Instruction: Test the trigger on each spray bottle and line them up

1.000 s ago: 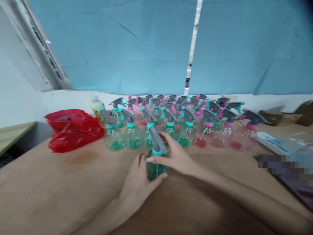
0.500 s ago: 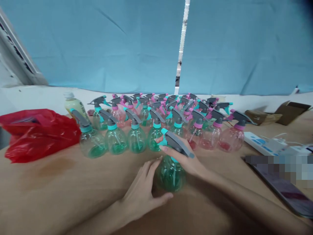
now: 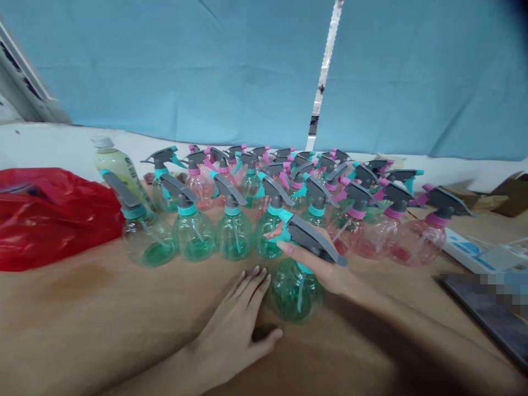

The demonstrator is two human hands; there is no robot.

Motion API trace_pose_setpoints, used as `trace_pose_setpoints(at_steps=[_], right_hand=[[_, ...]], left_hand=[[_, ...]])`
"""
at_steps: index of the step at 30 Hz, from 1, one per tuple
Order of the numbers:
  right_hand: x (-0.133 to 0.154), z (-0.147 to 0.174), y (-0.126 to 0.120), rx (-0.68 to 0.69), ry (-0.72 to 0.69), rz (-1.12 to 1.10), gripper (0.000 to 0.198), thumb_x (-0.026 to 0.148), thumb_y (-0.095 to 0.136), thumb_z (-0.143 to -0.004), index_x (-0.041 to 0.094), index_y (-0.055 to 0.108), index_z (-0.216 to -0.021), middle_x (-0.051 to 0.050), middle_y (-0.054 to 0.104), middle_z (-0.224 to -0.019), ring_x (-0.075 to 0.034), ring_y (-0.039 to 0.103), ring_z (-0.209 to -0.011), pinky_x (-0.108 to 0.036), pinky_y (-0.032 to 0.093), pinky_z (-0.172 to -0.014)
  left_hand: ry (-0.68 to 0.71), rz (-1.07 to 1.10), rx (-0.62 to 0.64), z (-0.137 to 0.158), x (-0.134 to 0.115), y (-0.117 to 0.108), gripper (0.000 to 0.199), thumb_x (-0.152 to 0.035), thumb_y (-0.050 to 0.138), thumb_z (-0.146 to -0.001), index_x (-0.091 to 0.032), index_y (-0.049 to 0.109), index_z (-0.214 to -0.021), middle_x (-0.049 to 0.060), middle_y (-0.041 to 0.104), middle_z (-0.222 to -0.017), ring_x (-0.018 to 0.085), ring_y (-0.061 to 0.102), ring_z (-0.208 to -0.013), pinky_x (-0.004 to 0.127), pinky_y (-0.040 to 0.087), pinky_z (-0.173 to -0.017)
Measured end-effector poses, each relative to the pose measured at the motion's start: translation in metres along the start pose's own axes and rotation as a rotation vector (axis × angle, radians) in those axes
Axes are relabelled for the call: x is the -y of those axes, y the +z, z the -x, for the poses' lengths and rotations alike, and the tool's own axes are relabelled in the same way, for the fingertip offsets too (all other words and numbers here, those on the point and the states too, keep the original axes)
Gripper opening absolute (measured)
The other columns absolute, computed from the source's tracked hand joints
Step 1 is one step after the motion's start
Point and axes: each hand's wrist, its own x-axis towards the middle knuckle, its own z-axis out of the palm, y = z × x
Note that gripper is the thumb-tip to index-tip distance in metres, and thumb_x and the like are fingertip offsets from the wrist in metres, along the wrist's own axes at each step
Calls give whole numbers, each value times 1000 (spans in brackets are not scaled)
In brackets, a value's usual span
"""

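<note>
My right hand [image 3: 319,261] grips a clear green spray bottle [image 3: 297,297] by its grey and teal trigger head, the thumb and fingers around the neck and trigger. The nozzle points left and away from me. My left hand [image 3: 237,324] is spread on the table just left of that bottle, palm down and holding nothing. Behind them stands a front row of spray bottles, among them a green bottle [image 3: 235,236] with a teal collar and a pink bottle [image 3: 423,239] with a pink collar. Some have a little coloured liquid at the bottom.
More spray bottles [image 3: 249,184] crowd behind the front row. On the left are a red plastic bag [image 3: 58,220] and a drink bottle [image 3: 119,165]. A white power strip [image 3: 470,250], a dark flat device [image 3: 487,313] and a cardboard box [image 3: 513,195] lie to the right.
My view has come closer to the bottles and shifted slightly. My left hand has drawn back from the green bottle's side and flattened onto the table; my right hand keeps its grip.
</note>
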Motion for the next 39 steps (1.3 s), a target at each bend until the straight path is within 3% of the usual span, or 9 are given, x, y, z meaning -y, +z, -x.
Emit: trace_pose_setpoints(at_steps=[9, 20, 28, 34, 39], right_hand=[[4, 2, 0, -17, -14, 148, 16, 37, 52, -90, 24, 60, -84, 2, 57, -73, -13, 54, -69, -27, 42, -61], [-2, 7, 0, -65, 28, 172, 20, 41, 54, -87, 25, 56, -76, 2, 51, -68, -14, 50, -62, -29, 41, -58], [2, 5, 0, 38, 48, 52, 16, 35, 55, -87, 26, 63, -97, 0, 61, -85, -16, 56, -77, -32, 45, -77], [-1, 8, -1, 41, 78, -2, 24, 25, 56, -84, 27, 65, -106, 1, 60, -79, -13, 52, -61, -31, 47, -67], [2, 7, 0, 30, 79, -69, 28, 21, 56, -81, 26, 65, -107, -2, 64, -88, -16, 60, -76, -32, 50, -73]], left_hand=[[22, -68, 21, -2, 0, -1, 71, -53, 48, -89, -5, 35, -140, 19, 35, -146, 31, 32, -135, 47, 30, -108], [41, -59, -17, -3, 0, 1, 67, -51, 50, -90, -10, 37, -141, 17, 39, -144, 31, 37, -132, 49, 32, -107], [60, -60, -7, -3, 1, -2, 66, -48, 52, -90, -4, 41, -137, 20, 40, -143, 31, 37, -132, 45, 30, -109], [61, -63, -18, -3, 3, 1, 64, -49, 48, -91, -7, 40, -139, 17, 39, -144, 32, 38, -132, 48, 31, -107], [60, -58, -20, -3, 3, 1, 63, -49, 48, -92, -13, 36, -142, 14, 38, -145, 30, 37, -132, 47, 31, -108]])
